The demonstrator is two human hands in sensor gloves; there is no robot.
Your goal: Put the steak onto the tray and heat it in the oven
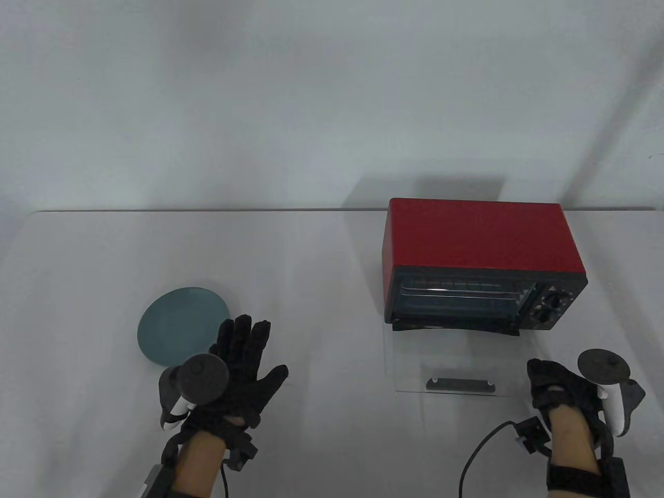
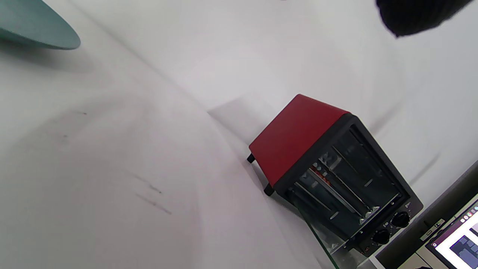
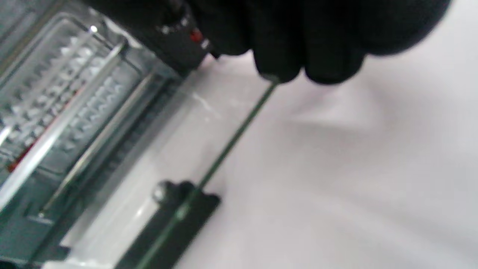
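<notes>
A red toaster oven [image 1: 482, 244] stands on the right of the table, its glass door [image 1: 446, 363] folded down towards me. The door's black handle [image 1: 459, 385] lies near the front edge. My right hand [image 1: 544, 384] is at the door's right front corner. Its curled fingertips [image 3: 283, 71] are over the glass edge; whether they grip it is unclear. My left hand [image 1: 244, 358] hovers flat with fingers spread beside an empty teal plate [image 1: 176, 321]. Inside the oven [image 2: 302, 138], something reddish [image 2: 322, 178] shows behind the wire rack; I cannot tell if it is the steak.
Two black knobs [image 1: 552, 301] sit on the oven's right front panel. A wall rises behind the table's far edge. A black cable [image 1: 477, 456] trails from my right wrist. A lit screen [image 2: 457, 243] shows at the left wrist view's corner.
</notes>
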